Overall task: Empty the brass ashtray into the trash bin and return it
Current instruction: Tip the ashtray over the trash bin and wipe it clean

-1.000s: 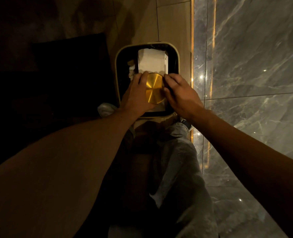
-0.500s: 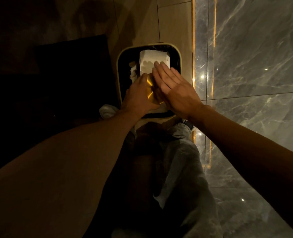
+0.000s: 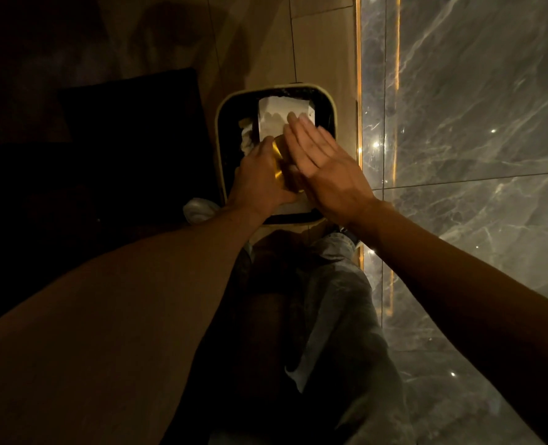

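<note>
The brass ashtray [image 3: 279, 162] is held turned over above the trash bin [image 3: 220, 146], a cream-rimmed rounded bin with a black liner on the floor. My left hand [image 3: 260, 181] grips the ashtray from its left side. My right hand [image 3: 324, 165] lies flat with straight fingers over the ashtray's upturned bottom and hides most of it; only a thin gold sliver shows between the hands. White paper [image 3: 279, 118] lies inside the bin under the hands.
A grey marble wall [image 3: 475, 139] with a lit gold strip [image 3: 358, 75] runs close on the right of the bin. A dark block of furniture [image 3: 131, 139] stands to the left. My legs in grey trousers [image 3: 337, 316] are below the bin, beside a white shoe [image 3: 199, 210].
My right hand moved from gripping the ashtray's right edge to lying flat across its bottom. The round gold bottom, plainly visible a second ago, is now mostly covered.
</note>
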Demonstrator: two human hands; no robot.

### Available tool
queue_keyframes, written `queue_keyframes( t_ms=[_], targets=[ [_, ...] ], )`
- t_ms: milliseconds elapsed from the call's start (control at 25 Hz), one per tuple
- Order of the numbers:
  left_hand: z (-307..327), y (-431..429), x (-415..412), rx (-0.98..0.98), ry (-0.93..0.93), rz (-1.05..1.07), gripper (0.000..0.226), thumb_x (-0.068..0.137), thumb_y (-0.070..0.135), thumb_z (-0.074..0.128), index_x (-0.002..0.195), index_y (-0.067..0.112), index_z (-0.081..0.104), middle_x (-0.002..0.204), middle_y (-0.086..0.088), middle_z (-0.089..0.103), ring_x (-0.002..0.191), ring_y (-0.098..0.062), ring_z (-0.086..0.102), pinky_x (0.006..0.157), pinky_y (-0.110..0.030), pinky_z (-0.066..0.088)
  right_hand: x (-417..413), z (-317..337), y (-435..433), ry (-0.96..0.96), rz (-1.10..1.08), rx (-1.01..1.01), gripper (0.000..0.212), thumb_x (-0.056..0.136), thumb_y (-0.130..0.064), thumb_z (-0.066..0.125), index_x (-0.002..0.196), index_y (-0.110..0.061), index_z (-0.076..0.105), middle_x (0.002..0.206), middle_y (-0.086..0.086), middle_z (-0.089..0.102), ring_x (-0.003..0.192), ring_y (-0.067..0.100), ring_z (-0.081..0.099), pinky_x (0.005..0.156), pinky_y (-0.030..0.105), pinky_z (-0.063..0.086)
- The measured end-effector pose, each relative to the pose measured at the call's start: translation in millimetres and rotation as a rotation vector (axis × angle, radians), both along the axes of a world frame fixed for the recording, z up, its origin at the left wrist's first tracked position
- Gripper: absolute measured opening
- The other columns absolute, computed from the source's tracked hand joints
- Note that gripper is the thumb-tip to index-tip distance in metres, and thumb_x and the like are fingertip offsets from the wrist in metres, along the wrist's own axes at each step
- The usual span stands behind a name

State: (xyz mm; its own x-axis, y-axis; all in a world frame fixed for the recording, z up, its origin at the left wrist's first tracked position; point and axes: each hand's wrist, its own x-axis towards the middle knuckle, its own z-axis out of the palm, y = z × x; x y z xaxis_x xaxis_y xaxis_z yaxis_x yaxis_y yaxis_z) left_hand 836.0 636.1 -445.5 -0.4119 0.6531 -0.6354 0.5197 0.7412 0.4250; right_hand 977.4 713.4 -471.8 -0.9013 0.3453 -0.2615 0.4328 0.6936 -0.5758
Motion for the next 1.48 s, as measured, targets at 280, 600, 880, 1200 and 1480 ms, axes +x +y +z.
queue_keyframes(
  t_ms=[280, 600, 880, 1200, 1480],
  targets=[
    [-3.8, -9.9, -3.9, -0.064, 0.018, -0.037, 0.105, 0.048, 0.053, 0.087, 0.136, 0.018, 0.042, 0.131, -0.009, 0.059, 0.118, -0.030, 0.058, 0.096, -0.046, 0.051, -3.4, -2.4, 1.5, -0.008, 0.020, -0.016, 0.055, 0.105, -0.027, 0.031, 0.152, -0.004, 0.015, 0.162, 0.015, 0.013, 0.150, 0.029, 0.009, 0.123, 0.048, 0.019],
    [-0.6, -6.3, -0.3, -0.072, 0.009, -0.033, 0.103, 0.050, 0.048, 0.089, 0.138, 0.017, 0.043, 0.131, -0.010, 0.059, 0.118, -0.030, 0.057, 0.098, -0.045, 0.049, -1.2, -0.4, -1.7, -0.023, 0.082, -0.067, 0.057, 0.104, -0.027, 0.036, 0.153, -0.005, 0.014, 0.162, 0.016, 0.013, 0.151, 0.030, 0.009, 0.123, 0.049, 0.019],
    [-1.5, -13.3, 0.2, -0.070, 0.009, -0.050, 0.102, 0.049, 0.050, 0.088, 0.135, 0.017, 0.045, 0.128, -0.008, 0.062, 0.117, -0.029, 0.059, 0.096, -0.044, 0.050, -3.2, 3.3, -8.0, -0.032, 0.079, -0.087, 0.058, 0.104, -0.029, 0.034, 0.154, -0.006, 0.013, 0.163, 0.014, 0.011, 0.151, 0.028, 0.008, 0.124, 0.045, 0.016],
    [0.3, -7.7, 2.6, -0.023, -0.008, 0.002, 0.094, 0.050, 0.049, 0.088, 0.130, 0.016, 0.049, 0.125, -0.007, 0.064, 0.114, -0.027, 0.061, 0.094, -0.044, 0.052, 1.4, -6.4, -6.5, -0.028, 0.001, -0.070, 0.057, 0.105, -0.026, 0.033, 0.153, -0.006, 0.010, 0.163, 0.013, 0.009, 0.151, 0.027, 0.007, 0.123, 0.045, 0.020],
    [2.6, -7.8, 4.5, -0.006, -0.023, 0.039, 0.094, 0.051, 0.043, 0.090, 0.130, 0.017, 0.049, 0.125, -0.007, 0.063, 0.115, -0.026, 0.060, 0.094, -0.041, 0.052, -1.2, 1.3, -3.1, 0.003, -0.052, -0.038, 0.056, 0.104, -0.021, 0.035, 0.152, -0.001, 0.014, 0.161, 0.017, 0.011, 0.150, 0.030, 0.008, 0.123, 0.043, 0.016]
  ],
)
